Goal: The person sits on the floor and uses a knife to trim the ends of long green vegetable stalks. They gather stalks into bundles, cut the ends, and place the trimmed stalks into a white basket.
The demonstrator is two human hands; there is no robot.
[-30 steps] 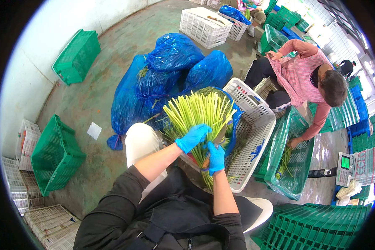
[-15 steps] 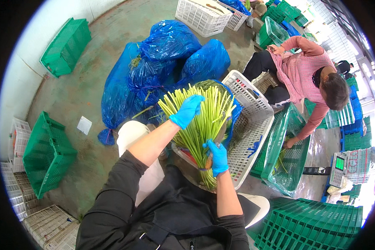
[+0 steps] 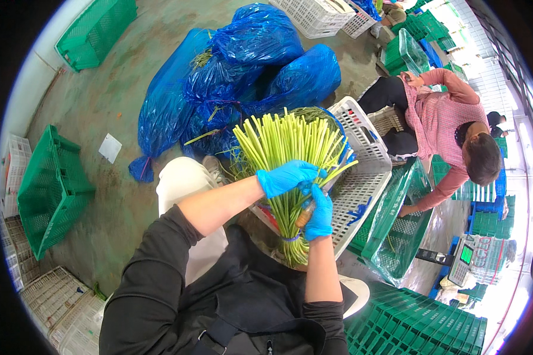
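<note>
A fanned bunch of green stems (image 3: 281, 139), banded purple low down, stands over a white perforated crate (image 3: 361, 163) at my knees. My blue-gloved left hand (image 3: 287, 177) is closed on stems at the middle right of the bunch, just above my right hand. My right hand (image 3: 318, 216), also gloved, is closed round what looks like a wooden handle (image 3: 304, 217) against the stems; the rest of that tool is mostly hidden. Blue plastic lining and loose greenery show behind the bunch.
Blue bags (image 3: 249, 38) lie heaped ahead. A co-worker (image 3: 438, 118) in pink reaches into a lined green crate (image 3: 408, 231) beside a scale (image 3: 459, 266). Green crates (image 3: 53, 189) stand left, a stack (image 3: 414, 325) lower right, white crates (image 3: 56, 296) lower left.
My left hand has come down and to the right from higher on the bunch, meeting my right hand. The surroundings have shifted in the picture as my head moved.
</note>
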